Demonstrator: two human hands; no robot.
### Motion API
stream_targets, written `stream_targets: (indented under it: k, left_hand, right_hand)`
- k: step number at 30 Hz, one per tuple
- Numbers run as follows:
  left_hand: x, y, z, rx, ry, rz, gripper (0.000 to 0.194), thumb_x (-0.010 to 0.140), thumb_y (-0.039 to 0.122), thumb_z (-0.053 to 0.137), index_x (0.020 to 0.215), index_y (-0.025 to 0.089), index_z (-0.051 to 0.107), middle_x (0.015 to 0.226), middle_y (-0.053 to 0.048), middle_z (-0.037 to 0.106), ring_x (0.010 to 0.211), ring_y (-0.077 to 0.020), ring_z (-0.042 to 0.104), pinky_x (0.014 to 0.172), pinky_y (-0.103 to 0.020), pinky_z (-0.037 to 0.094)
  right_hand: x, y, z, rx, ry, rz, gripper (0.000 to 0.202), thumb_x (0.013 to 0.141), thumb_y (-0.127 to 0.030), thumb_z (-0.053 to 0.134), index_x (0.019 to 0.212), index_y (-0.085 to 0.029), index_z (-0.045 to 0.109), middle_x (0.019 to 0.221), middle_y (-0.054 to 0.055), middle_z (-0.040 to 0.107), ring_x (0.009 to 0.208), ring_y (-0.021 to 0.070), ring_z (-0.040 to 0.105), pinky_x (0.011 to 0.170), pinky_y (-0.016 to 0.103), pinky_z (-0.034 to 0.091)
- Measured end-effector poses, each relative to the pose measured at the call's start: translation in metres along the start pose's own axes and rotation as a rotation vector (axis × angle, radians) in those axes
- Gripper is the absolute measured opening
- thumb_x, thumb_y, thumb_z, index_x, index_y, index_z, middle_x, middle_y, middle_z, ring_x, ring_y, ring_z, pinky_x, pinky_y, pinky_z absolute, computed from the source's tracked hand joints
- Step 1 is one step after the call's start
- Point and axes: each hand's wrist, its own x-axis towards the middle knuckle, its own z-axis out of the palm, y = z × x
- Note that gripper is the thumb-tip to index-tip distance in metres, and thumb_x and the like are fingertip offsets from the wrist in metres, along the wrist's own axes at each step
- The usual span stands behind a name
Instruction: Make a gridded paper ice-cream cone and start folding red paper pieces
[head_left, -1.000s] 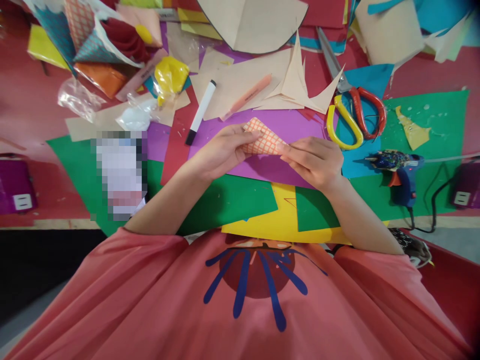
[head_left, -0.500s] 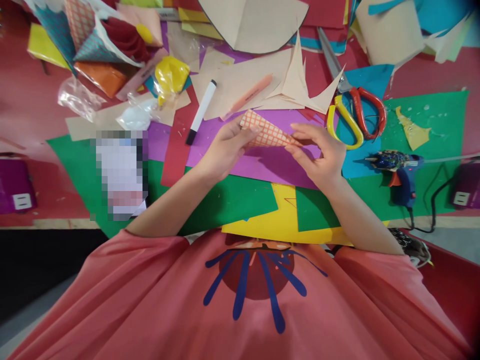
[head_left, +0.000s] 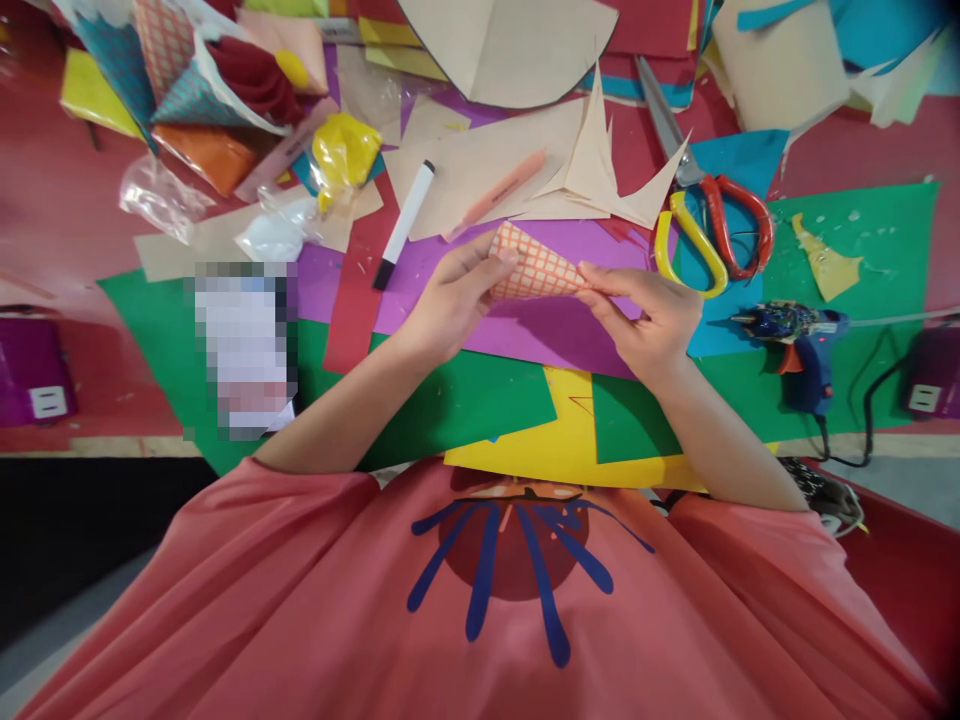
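Note:
Between my two hands is a small paper cone with an orange-and-cream checked pattern, held above the purple sheet. My left hand wraps its wide end, thumb on the near face and fingers behind. At the narrow tip, my right hand pinches the point between thumb and index finger. The cone lies nearly sideways, its tip toward the right. Its inside is hidden from me. Just beyond it lie a salmon-coloured stick and cream paper scraps.
Scissors with red and yellow handles lie right of my hands. A blue glue gun with a cord rests on green paper. A capped marker, bagged yellow clay and a blurred phone are on the left. Patterned cones stand at upper left.
My right thumb and index finger have closed tighter on the cone's tip, and that hand has shifted slightly right. The cone has turned a little, showing more of its checked face.

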Motion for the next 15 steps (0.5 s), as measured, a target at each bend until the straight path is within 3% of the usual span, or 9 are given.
stream_targets:
  k: [9, 15]
  left_hand:
    - [0.004, 0.001, -0.009, 0.065, -0.022, 0.189, 0.035, 0.068, 0.048, 0.08, 0.064, 0.018, 0.064, 0.064, 0.004, 0.057, 0.059, -0.006, 0.058, 0.056, -0.019, 0.047]
    - [0.009, 0.01, -0.017, 0.087, -0.008, 0.158, 0.029, 0.07, 0.031, 0.082, 0.058, 0.016, 0.059, 0.058, 0.006, 0.052, 0.052, -0.002, 0.05, 0.051, -0.016, 0.039]
  right_hand:
    - [0.001, 0.0, -0.004, 0.022, 0.023, 0.123, 0.014, 0.089, -0.026, 0.063, 0.101, -0.026, 0.072, 0.092, -0.002, 0.078, 0.079, 0.0145, 0.075, 0.072, 0.026, 0.063]
    - [0.002, 0.0, -0.001, 0.139, 0.08, 0.217, 0.01, 0.086, -0.029, 0.067, 0.092, -0.024, 0.073, 0.088, -0.003, 0.078, 0.078, 0.0142, 0.075, 0.072, 0.025, 0.063]
